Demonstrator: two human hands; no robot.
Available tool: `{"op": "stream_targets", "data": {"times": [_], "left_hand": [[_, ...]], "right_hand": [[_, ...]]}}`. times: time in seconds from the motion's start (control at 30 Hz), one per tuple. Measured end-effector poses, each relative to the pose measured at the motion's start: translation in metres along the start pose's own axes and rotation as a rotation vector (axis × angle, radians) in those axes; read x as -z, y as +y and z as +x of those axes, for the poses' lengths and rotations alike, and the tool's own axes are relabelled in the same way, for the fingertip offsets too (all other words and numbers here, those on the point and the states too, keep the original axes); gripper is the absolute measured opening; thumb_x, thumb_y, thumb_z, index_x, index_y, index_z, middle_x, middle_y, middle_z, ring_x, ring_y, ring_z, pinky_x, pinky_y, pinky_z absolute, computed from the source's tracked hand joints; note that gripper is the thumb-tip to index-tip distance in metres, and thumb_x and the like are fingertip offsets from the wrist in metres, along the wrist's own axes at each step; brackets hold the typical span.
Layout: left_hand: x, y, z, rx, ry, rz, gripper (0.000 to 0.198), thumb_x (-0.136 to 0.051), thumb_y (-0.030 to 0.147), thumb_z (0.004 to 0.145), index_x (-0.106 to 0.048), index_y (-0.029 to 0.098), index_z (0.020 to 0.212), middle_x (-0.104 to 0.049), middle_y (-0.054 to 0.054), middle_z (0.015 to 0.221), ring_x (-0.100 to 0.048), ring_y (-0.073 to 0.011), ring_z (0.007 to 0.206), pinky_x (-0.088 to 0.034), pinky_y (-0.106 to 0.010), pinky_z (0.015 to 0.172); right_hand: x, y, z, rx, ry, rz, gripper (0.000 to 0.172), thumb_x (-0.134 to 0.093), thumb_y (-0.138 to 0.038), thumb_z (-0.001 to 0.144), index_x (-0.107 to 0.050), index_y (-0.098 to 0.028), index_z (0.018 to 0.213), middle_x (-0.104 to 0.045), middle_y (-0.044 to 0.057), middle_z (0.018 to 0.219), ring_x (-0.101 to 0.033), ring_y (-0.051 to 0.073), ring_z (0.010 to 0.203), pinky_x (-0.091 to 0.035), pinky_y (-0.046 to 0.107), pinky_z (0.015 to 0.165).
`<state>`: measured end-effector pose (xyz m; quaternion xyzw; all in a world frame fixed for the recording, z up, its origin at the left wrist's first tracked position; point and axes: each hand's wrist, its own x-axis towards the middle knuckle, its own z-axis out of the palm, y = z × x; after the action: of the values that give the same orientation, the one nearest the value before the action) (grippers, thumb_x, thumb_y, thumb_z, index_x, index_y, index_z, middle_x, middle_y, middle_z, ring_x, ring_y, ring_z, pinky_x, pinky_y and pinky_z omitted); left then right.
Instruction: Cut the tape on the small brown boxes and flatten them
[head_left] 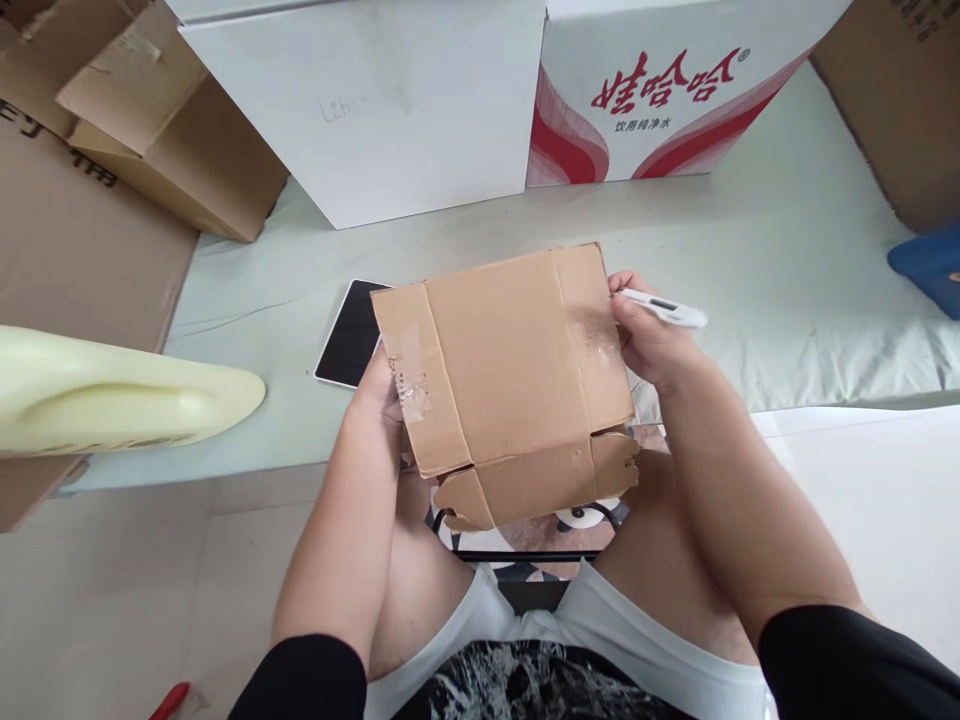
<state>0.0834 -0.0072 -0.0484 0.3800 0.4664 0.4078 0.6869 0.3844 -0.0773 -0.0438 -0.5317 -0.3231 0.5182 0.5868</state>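
Head view: a brown cardboard box (510,360) is held above the lap (480,625), near a pale green cloth (787,290). The left hand (381,388) holds its left side, fingers partly hidden; the right hand's (651,340) fingers grip a white cutter (667,308) beside its right edge.

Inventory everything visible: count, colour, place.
Cardboard piece: 1, brown, centre
Slim tool: 1, white, in right hand
Tablet: 1, black, white rim, left
Plain box: 1, white, back
Printed box: 1, white, red, back
Cartons: several, brown, far left, right
Long object: 1, pale yellow, left
Unclear object: 1, blue, right
Slender object: 1, red, floor
Cloth: 1, pale green, middle
Bar: 1, black, below cardboard
Sleeves: 2, black, bottom
Shorts: 1, white, bottom
Legs: 2, bare, below
Left hand, right hand: 2, bare, cardboard's sides
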Motion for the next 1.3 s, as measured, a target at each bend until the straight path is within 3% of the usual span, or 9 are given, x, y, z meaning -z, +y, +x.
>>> {"op": "stream_targets", "data": {"times": [0.1, 0.2, 0.33, 0.53, 0.67, 0.83, 1.0, 1.17, 1.3], "left_hand": [[-0.005, 0.007, -0.005, -0.042, -0.021, -0.060, 0.060, -0.059, 0.078, 0.087, -0.077, 0.021, 0.095, -0.081, -0.011, 0.091, -0.076, -0.0370, 0.117, -0.066, -0.052, 0.094], [-0.007, 0.006, -0.008, -0.062, -0.089, -0.058, 0.056, -0.078, 0.070, 0.075, -0.075, 0.020, 0.103, -0.081, -0.013, 0.103, -0.072, -0.0395, 0.126, -0.064, -0.052, 0.099], [0.000, 0.003, -0.004, -0.058, -0.059, -0.066, 0.045, -0.092, 0.034, 0.063, -0.072, 0.021, 0.100, -0.082, -0.011, 0.107, -0.071, -0.0401, 0.127, -0.063, -0.054, 0.105], [0.022, -0.002, 0.021, -0.293, 0.087, -0.217, 0.034, -0.079, 0.051, 0.078, -0.068, 0.023, 0.093, -0.081, -0.009, 0.114, -0.058, -0.0321, 0.145, -0.059, -0.047, 0.115], [0.018, -0.011, 0.027, -0.283, 0.079, -0.291, 0.034, -0.080, 0.050, 0.079, -0.067, 0.024, 0.096, -0.080, -0.007, 0.118, -0.057, -0.0276, 0.147, -0.058, -0.043, 0.116], [0.003, -0.004, 0.010, -0.154, -0.056, -0.359, 0.040, -0.086, 0.049, 0.076, -0.071, 0.024, 0.104, -0.076, -0.007, 0.130, -0.065, -0.0302, 0.138, -0.063, -0.044, 0.107], [0.001, 0.013, -0.013, 0.083, -0.317, -0.229, 0.063, -0.086, 0.053, 0.075, -0.065, 0.033, 0.132, -0.077, -0.007, 0.128, -0.076, -0.0279, 0.112, -0.065, -0.042, 0.089], [0.004, 0.017, -0.013, 0.091, -0.280, -0.159, 0.064, -0.080, 0.053, 0.076, -0.065, 0.030, 0.134, -0.079, -0.007, 0.114, -0.077, -0.0239, 0.099, -0.062, -0.038, 0.086], [-0.005, 0.012, -0.008, 0.048, -0.180, 0.007, 0.049, -0.079, 0.059, 0.070, -0.075, 0.020, 0.101, -0.077, -0.006, 0.087, -0.072, -0.0197, 0.080, -0.058, -0.032, 0.076]], "right_hand": [[-0.006, 0.006, -0.002, 0.086, 0.100, -0.137, 0.052, -0.095, -0.038, 0.062, -0.049, -0.026, 0.081, -0.045, -0.009, 0.061, -0.038, 0.008, 0.050, -0.032, 0.023, 0.044], [-0.009, 0.008, -0.001, 0.112, 0.211, -0.161, 0.049, -0.094, -0.034, 0.065, -0.047, -0.026, 0.077, -0.046, -0.009, 0.057, -0.037, 0.008, 0.047, -0.031, 0.022, 0.041], [0.015, -0.002, 0.006, 0.062, 0.243, 0.000, 0.047, -0.093, -0.045, 0.066, -0.051, -0.025, 0.077, -0.059, -0.007, 0.062, -0.055, 0.010, 0.051, -0.040, 0.021, 0.040], [0.058, -0.009, -0.006, -0.018, 0.307, 0.216, 0.058, -0.095, -0.062, 0.053, -0.057, -0.025, 0.077, -0.072, -0.003, 0.069, -0.071, 0.014, 0.059, -0.051, 0.022, 0.043], [0.024, -0.003, -0.027, -0.089, 0.062, 0.165, 0.073, -0.095, -0.073, 0.042, -0.066, -0.026, 0.091, -0.077, 0.000, 0.080, -0.075, 0.019, 0.068, -0.059, 0.029, 0.051], [-0.007, 0.006, -0.056, -0.023, 0.239, 0.077, 0.062, -0.098, -0.060, 0.045, -0.065, -0.025, 0.084, -0.064, -0.005, 0.061, -0.049, 0.010, 0.042, -0.037, 0.025, 0.033], [0.046, -0.020, -0.110, 0.156, 0.562, 0.001, 0.056, -0.096, -0.061, 0.052, -0.051, -0.030, 0.062, -0.031, -0.008, 0.040, -0.019, 0.006, 0.031, -0.004, 0.026, 0.028], [0.113, -0.060, -0.134, 0.449, 0.991, -0.094, 0.047, -0.092, -0.040, 0.062, -0.047, -0.031, 0.063, -0.047, -0.007, 0.050, -0.032, 0.005, 0.035, -0.010, 0.030, 0.031], [0.148, -0.076, -0.098, 0.468, 1.156, -0.242, 0.029, -0.066, -0.025, 0.090, -0.045, -0.031, 0.071, -0.041, -0.007, 0.052, -0.033, 0.006, 0.037, -0.021, 0.029, 0.034]]}}
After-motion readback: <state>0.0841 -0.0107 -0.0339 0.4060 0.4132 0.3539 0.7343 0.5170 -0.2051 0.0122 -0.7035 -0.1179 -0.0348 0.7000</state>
